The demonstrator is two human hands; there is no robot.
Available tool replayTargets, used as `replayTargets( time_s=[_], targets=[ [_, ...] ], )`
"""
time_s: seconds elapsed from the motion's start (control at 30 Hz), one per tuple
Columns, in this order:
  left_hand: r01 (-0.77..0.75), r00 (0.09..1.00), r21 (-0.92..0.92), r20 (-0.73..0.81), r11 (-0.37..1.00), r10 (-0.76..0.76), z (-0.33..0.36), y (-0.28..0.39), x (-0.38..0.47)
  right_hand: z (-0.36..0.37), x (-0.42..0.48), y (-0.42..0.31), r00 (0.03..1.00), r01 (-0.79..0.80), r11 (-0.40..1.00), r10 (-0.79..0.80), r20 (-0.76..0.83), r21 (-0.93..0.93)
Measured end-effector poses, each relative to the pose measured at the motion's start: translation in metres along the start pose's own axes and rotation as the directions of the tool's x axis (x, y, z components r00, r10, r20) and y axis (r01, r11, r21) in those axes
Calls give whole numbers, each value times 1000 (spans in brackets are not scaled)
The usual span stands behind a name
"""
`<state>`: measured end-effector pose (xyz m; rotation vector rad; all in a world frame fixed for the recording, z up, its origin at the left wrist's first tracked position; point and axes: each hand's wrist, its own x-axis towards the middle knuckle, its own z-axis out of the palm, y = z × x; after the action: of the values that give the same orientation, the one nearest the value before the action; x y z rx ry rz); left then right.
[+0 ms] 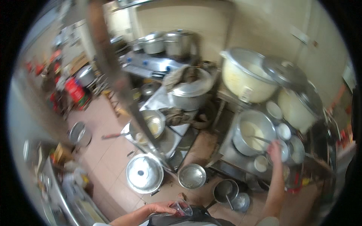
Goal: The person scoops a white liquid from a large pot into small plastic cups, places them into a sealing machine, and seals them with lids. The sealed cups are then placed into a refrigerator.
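Low in the picture, near my body, my left hand [169, 207] holds a small clear plastic cup [184, 208]. On the right, my right hand [273, 149] grips the handle of a metal ladle [258, 138], whose far end reaches into a deep aluminium pot [240, 147]. Pale, creamy liquid [251, 134] lies in that pot; the ladle's bowl cannot be made out. White bowls [283, 131] stand beside the pot and around my right hand. A small white cup [260, 163] sits at the table's near edge.
A large pale pot [246, 82] with a metal lid [285, 72] stands beyond. On the tiled floor are a silver basin [144, 173], a metal bowl [192, 176] and a dark pot [225, 189]. A blurred post [121, 82] crosses the left middle. A lidded pot [188, 96] stands behind it.
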<state>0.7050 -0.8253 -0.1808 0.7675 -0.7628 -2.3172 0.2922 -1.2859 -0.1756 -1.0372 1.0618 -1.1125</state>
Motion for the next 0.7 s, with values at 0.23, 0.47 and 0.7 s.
replayTargets(
  time_s=[0.23, 0.47, 0.7],
  targets=[
    [-121, 921, 268, -330, 956, 209, -28, 110, 52, 79, -117, -112, 702, 691, -12, -228, 675, -722],
    [-533, 759, -18, -451, 846, 469, -80, 158, 121, 30, -152, -220, 773, 516, 795, -593, -227, -319],
    [-662, 589, 196, -461, 723, 664, -62, 312, 209, 100, 34, -265, 760, 637, 666, -626, 175, -388]
  ],
)
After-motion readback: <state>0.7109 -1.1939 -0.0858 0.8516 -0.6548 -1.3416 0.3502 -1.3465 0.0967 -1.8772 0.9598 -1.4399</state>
